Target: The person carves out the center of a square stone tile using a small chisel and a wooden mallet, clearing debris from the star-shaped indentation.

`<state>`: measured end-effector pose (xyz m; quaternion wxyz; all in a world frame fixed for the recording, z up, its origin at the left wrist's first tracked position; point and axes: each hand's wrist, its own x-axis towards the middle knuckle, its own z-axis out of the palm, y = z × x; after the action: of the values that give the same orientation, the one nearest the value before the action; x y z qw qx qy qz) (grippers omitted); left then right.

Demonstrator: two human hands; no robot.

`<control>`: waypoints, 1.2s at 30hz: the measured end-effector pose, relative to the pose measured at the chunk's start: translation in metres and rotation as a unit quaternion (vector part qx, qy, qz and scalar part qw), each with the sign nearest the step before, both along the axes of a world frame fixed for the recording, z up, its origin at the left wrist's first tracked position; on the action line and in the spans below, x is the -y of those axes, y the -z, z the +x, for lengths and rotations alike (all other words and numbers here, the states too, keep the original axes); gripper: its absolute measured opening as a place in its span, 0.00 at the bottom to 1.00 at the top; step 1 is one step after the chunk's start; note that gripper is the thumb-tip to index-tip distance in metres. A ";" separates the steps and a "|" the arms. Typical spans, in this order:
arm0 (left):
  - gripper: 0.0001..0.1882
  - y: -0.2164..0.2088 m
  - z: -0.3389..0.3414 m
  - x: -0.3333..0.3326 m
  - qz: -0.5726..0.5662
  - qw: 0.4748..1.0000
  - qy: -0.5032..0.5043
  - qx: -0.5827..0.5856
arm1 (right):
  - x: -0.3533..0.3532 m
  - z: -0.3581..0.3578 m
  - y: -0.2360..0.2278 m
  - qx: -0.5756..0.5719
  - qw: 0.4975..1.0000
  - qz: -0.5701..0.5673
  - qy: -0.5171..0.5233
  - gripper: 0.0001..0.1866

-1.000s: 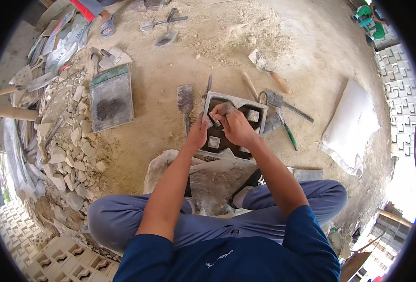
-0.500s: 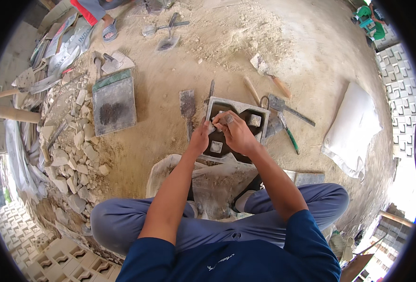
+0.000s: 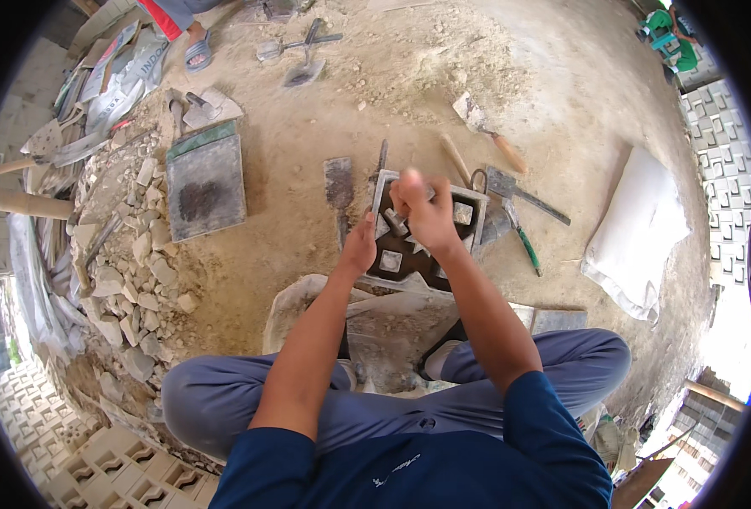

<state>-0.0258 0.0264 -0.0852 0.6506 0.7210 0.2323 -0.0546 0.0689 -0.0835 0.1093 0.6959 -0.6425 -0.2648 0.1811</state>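
1. On my head feed, a grey rectangular mould (image 3: 482, 222) sits on the dirt floor (image 3: 290, 153), in front of the person's folded legs. A pale, dusty sheet (image 3: 289, 310) lies at its near edge.
2. Inside the mould I log pale square blocks (image 3: 390, 260); one sits by the near-left corner, another beside the right edge.
3. Left hand (image 3: 360, 245): against the mould's left edge, thumb uppermost. Its fingers are mostly hidden; I cannot tell whether it grips the wall.
4. Right hand (image 3: 424, 208): over the middle and far edge of the mould, fingers curled, tips blurred. I cannot tell whether anything is held.
5. Left of the mould, just beside it: a flat dark-bladed scraper (image 3: 339, 182). A thin rod (image 3: 383, 154) projects past the far-left corner.
6. Off the far-right corner: a trowel with a wooden handle (image 3: 508, 153), a square-bladed tool (image 3: 500, 181) and a green-handled tool (image 3: 528, 250).
7. Well apart: a white sack (image 3: 636, 233) toward the floor's right edge; broken stones (image 3: 142, 284) and a grey slab (image 3: 208, 187) toward its left.
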 end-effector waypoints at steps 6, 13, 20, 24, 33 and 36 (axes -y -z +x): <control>0.37 -0.012 0.004 0.002 0.002 0.999 0.023 0.026 | 0.004 -0.005 0.023 -0.034 0.997 0.072 -0.019 0.34; 0.39 -0.022 0.010 0.000 -0.029 0.998 0.043 -0.038 | 0.005 -0.006 0.025 -0.028 0.995 0.096 0.025 0.34; 0.38 0.007 0.007 0.003 0.013 0.995 0.001 0.098 | 0.001 -0.015 0.019 0.039 0.997 0.055 0.039 0.25; 0.37 0.010 -0.005 -0.008 0.012 0.998 0.003 0.069 | -0.008 -0.022 -0.009 0.068 0.995 -0.068 0.029 0.23; 0.36 -0.010 0.001 0.001 0.021 0.996 -0.005 0.087 | -0.007 -0.018 -0.002 0.048 0.992 0.016 0.120 0.26; 0.36 -0.010 0.004 0.002 0.020 0.997 -0.010 0.075 | 0.005 -0.015 0.019 0.061 0.993 -0.014 0.099 0.27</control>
<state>-0.0220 0.0241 -0.0751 0.6524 0.7334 0.1906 0.0109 0.0536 -0.0881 0.0908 0.6844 -0.6848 -0.2389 0.0753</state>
